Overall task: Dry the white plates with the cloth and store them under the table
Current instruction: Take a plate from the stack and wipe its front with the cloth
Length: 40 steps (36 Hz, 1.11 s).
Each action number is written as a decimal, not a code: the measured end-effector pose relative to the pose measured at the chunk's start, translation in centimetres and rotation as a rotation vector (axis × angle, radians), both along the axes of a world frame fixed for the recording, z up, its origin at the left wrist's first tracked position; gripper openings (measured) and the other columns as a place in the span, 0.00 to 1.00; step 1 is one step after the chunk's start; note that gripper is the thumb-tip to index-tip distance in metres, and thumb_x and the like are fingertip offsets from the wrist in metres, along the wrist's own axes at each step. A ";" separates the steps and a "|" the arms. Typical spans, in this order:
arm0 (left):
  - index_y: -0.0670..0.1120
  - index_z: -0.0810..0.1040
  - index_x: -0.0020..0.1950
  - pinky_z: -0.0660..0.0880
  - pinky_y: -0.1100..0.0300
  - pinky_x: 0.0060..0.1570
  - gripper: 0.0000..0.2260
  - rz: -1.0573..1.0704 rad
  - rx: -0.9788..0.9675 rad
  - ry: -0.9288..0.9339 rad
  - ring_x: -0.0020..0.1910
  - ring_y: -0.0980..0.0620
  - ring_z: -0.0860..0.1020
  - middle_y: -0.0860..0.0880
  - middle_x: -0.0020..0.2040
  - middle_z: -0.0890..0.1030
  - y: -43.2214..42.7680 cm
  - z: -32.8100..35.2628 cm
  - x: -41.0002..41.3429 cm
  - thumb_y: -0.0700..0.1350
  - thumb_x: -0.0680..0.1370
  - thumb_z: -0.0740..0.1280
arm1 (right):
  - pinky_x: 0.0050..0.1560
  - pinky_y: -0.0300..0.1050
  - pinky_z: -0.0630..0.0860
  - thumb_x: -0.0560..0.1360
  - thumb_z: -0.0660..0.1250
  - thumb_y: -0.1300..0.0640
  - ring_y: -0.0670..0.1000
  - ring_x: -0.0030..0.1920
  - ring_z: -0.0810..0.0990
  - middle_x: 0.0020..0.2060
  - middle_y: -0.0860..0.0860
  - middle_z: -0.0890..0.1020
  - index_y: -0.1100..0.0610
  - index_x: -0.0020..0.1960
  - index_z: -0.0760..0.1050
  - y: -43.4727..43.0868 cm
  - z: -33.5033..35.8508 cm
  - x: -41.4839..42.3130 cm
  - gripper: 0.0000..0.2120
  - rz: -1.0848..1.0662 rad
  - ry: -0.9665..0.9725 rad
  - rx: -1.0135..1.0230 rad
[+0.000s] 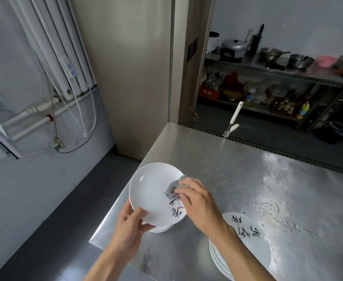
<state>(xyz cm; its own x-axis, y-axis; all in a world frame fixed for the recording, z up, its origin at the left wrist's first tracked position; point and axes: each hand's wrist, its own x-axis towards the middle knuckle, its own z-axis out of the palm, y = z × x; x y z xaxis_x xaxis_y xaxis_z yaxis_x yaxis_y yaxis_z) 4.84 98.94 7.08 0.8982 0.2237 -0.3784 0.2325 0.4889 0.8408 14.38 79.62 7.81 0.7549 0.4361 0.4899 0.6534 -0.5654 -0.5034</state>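
Left hand (133, 222) grips a white plate (154, 191) by its near rim above the steel bench (247, 169); right hand (195, 197) presses a grey cloth (173, 186) onto it. More plates (253, 246) sit stacked at right.

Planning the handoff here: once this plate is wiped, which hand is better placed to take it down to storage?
Left, probably. The left hand grips the plate by its near rim, while the right hand is busy holding the cloth against it.

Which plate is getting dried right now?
The plate gripped by the left hand, grey cloth pressed on it by the right hand; the right stack lies flat, untouched.
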 end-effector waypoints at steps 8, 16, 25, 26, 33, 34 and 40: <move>0.55 0.77 0.69 0.83 0.42 0.44 0.32 -0.157 -0.028 0.007 0.53 0.44 0.85 0.46 0.59 0.85 1.5 0.8 -0.4 0.39 0.64 0.68 | 0.36 0.40 0.83 0.71 0.70 0.74 0.51 0.52 0.80 0.51 0.49 0.80 0.60 0.46 0.86 -1.8 0.0 0.0 0.12 0.104 0.181 0.144; 0.55 0.83 0.64 0.83 0.50 0.42 0.25 -0.345 0.082 0.103 0.49 0.44 0.84 0.42 0.57 0.85 3.2 1.5 0.2 0.40 0.69 0.67 | 0.54 0.42 0.79 0.76 0.71 0.67 0.48 0.58 0.80 0.58 0.47 0.79 0.55 0.54 0.85 -2.9 0.4 1.1 0.11 0.123 0.120 0.044; 0.55 0.83 0.67 0.85 0.47 0.49 0.29 -0.161 0.040 0.066 0.46 0.45 0.82 0.43 0.53 0.86 2.1 0.6 0.5 0.27 0.79 0.58 | 0.61 0.37 0.74 0.79 0.69 0.62 0.45 0.59 0.80 0.62 0.47 0.79 0.55 0.57 0.85 -2.0 -1.7 -0.5 0.09 0.084 0.206 -0.006; 0.56 0.83 0.67 0.85 0.46 0.49 0.30 -0.149 0.043 0.056 0.46 0.45 0.83 0.43 0.53 0.86 1.8 0.7 0.5 0.27 0.80 0.58 | 0.60 0.38 0.75 0.79 0.70 0.63 0.47 0.58 0.80 0.60 0.49 0.80 0.57 0.56 0.85 -1.8 -1.7 -0.5 0.09 0.037 0.201 0.015; 0.59 0.80 0.68 0.84 0.44 0.48 0.30 -0.090 -0.023 0.041 0.51 0.42 0.85 0.43 0.58 0.86 1.0 0.6 0.1 0.28 0.76 0.63 | 0.47 0.28 0.72 0.75 0.73 0.66 0.34 0.47 0.78 0.52 0.47 0.81 0.55 0.49 0.87 -0.8 -2.4 -0.7 0.08 -0.035 0.201 0.159; 0.60 0.80 0.68 0.84 0.43 0.49 0.32 -0.109 -0.030 0.034 0.52 0.41 0.85 0.43 0.59 0.85 0.9 0.7 0.0 0.30 0.72 0.65 | 0.47 0.30 0.73 0.75 0.73 0.66 0.36 0.47 0.79 0.51 0.46 0.81 0.55 0.49 0.86 -0.8 -2.6 -0.6 0.08 -0.047 0.210 0.164; 0.60 0.79 0.70 0.83 0.43 0.52 0.36 -0.284 -0.023 0.072 0.60 0.41 0.84 0.44 0.64 0.84 1.8 1.0 -0.6 0.31 0.67 0.68 | 0.49 0.33 0.76 0.71 0.75 0.70 0.44 0.51 0.83 0.51 0.44 0.82 0.52 0.47 0.87 -2.1 -3.9 -0.2 0.14 -0.029 0.230 0.198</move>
